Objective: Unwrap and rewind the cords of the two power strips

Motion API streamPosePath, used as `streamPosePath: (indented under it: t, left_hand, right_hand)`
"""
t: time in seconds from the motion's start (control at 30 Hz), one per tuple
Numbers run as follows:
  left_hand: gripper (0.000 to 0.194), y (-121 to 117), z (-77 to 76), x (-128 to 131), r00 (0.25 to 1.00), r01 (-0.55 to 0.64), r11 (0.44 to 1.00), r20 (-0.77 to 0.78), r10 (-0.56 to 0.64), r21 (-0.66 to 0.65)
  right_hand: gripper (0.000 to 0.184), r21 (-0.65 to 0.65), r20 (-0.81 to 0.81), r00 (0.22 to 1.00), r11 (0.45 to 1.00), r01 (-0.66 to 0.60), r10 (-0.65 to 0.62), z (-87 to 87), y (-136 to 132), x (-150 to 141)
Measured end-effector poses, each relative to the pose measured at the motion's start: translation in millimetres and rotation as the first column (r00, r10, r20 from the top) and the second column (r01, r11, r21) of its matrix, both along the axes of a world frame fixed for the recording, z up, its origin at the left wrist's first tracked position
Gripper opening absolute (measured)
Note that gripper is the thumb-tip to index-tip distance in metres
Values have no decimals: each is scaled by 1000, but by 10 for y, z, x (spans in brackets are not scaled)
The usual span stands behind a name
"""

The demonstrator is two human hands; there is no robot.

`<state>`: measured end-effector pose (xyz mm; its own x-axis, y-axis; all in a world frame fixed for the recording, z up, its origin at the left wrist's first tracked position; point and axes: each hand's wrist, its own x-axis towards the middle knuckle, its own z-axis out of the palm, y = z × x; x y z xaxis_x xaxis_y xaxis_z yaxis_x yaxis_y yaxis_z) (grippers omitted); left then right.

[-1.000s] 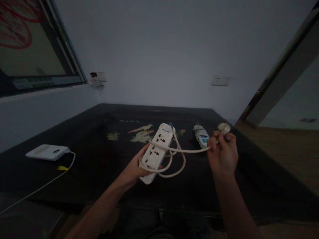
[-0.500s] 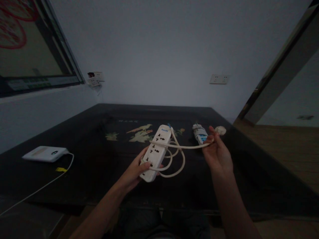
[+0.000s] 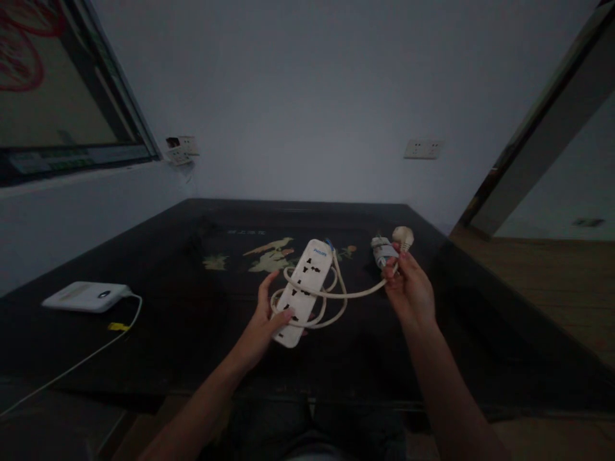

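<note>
A white power strip [image 3: 307, 272] is tilted in my left hand [image 3: 264, 323], whose thumb presses on its face near the lower end while the index finger sticks out to the side. Loops of its white cord [image 3: 350, 295] wrap loosely around the strip and hang out on the right. My right hand [image 3: 410, 288] grips the cord close to its plug [image 3: 402, 237], which points up above the fingers. Behind the right hand, a second power strip [image 3: 383, 250] with its cord bundled around it lies on the table, partly hidden by the fingers.
The dark table [image 3: 192, 358] bears a painted bird and leaf pattern. At left lies a white power bank [image 3: 86, 297] with a white cable [image 3: 96, 354] and a yellow tag [image 3: 118, 326]. Wall sockets [image 3: 423, 149] sit on the back wall; another outlet [image 3: 180, 150] hangs near the window.
My right hand and the plug have moved left, closer to the power strip, and the cord between the hands now sags. My left index finger has lifted away from the strip.
</note>
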<state>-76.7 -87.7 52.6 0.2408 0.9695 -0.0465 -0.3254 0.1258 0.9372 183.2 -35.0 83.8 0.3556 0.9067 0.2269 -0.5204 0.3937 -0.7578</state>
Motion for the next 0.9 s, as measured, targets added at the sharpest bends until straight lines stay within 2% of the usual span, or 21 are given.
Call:
streamPosePath:
  t: [0.1, 0.23, 0.5, 0.67, 0.8, 0.9]
  left_hand:
    - [93, 12, -37, 15, 997, -60, 993, -41, 65, 97]
    - [76, 26, -68, 8, 984, -142, 966, -73, 162, 216]
    - [75, 6, -46, 24, 953, -285, 911, -13, 302, 298]
    - [79, -30, -49, 25, 948, -313, 896, 46, 315, 317]
    - [69, -79, -56, 21, 961, -277, 928, 65, 269, 250]
    - [73, -93, -81, 35, 961, -274, 912, 52, 271, 307]
  right_hand:
    - [25, 38, 150, 988, 999, -29, 23, 109, -135, -12]
    - [25, 56, 361, 927, 990, -130, 101, 202, -324, -55]
    - [24, 53, 591, 791, 972, -231, 156, 226, -664, -253]
    - [26, 40, 646, 751, 975, -217, 140, 206, -822, -393]
    - [27, 21, 694, 708, 978, -205, 134, 160, -858, -418]
    - [26, 10, 759, 640, 981, -195, 119, 131, -860, -413]
